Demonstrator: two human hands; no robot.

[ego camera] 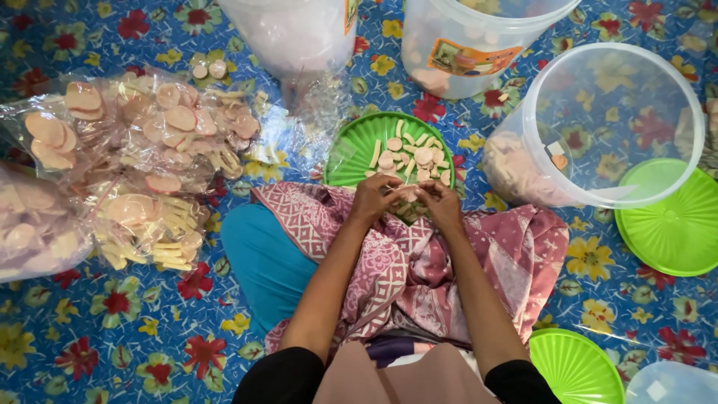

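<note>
I see my left hand (372, 200) and right hand (441, 203), fingers pinched on a small clear bag (407, 200) over my lap; filled bags (142, 161) lie piled at the floor's left edge, while crackers (407, 157) remain on the green plate (351, 161).

- Clear plastic bags (142, 161) of pale round and stick crackers, heaped at left.
- Orange rectangular label (470, 57) on the clear tub (449, 34), top centre.

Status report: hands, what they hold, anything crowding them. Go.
Left hand and right hand together, pinching a small clear bag over the lap. Green plate of crackers just beyond. Filled bags piled left, apart.
</note>
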